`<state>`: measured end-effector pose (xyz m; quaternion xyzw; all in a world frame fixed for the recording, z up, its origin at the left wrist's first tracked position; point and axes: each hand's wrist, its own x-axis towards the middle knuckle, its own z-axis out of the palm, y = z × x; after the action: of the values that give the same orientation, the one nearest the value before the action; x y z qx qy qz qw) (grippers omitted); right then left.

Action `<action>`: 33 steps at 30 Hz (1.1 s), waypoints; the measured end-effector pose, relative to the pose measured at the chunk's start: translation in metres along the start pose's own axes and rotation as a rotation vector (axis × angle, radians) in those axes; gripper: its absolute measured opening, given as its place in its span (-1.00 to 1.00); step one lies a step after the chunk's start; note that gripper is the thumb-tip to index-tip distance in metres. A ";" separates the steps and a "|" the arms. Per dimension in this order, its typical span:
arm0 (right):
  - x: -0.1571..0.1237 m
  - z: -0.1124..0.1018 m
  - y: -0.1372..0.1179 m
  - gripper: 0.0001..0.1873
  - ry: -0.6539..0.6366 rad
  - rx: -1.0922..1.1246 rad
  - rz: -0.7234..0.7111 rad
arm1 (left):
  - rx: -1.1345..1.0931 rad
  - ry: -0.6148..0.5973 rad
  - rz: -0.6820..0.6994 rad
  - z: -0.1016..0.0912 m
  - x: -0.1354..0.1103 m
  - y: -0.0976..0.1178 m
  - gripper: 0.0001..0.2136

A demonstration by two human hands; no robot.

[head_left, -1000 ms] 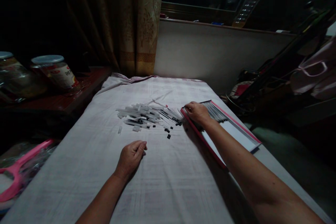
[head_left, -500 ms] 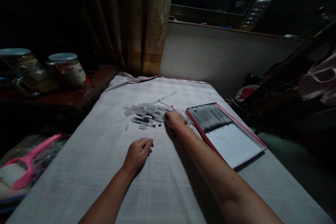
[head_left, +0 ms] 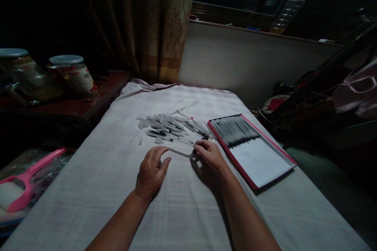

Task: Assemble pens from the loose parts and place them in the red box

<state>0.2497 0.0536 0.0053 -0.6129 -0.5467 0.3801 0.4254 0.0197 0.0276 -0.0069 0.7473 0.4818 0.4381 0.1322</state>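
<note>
My right hand [head_left: 209, 154] pinches the dark end of a slender, clear-barrelled pen [head_left: 180, 152]. The pen lies level across the gap between my hands, its far end at the left index fingertip. My left hand [head_left: 151, 172] is open, thumb and index apart; whether that fingertip touches the pen I cannot tell. Just beyond both hands lies a loose pile of clear and black pen parts [head_left: 165, 123] on the pale checked cloth [head_left: 176, 211]. To the right, a shallow red-edged box [head_left: 232, 160] holds a row of clear pens with dark tips [head_left: 235, 130] over a white bottom.
At the left, a dark red wooden table [head_left: 101, 104] bears a lidded jar [head_left: 76, 76] and a glass jug [head_left: 35, 84]. A pink-handled object [head_left: 38, 168] lies among plastic bags below it. Behind the cloth hang a patterned curtain [head_left: 165, 27] and a wall [head_left: 224, 55].
My right hand has drawn back from the pile toward me and now holds a pen. The left hand's fingers have opened from a closed curl. The view has shifted slightly.
</note>
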 end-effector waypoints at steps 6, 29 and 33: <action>-0.008 0.007 -0.016 -0.78 -0.337 0.057 0.004 | 0.227 -0.070 0.180 0.004 -0.005 -0.001 -0.73; 0.060 0.017 -0.024 -0.71 -0.001 -0.963 0.024 | 0.192 -0.412 0.200 0.016 -0.006 0.028 -0.79; 0.045 -0.004 -0.010 -0.76 0.123 -0.700 0.001 | 0.264 -0.297 0.096 0.018 -0.006 0.020 -0.90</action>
<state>0.2553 0.0979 0.0163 -0.7435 -0.6168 0.1322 0.2218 0.0453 0.0162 -0.0082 0.8368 0.4740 0.2616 0.0816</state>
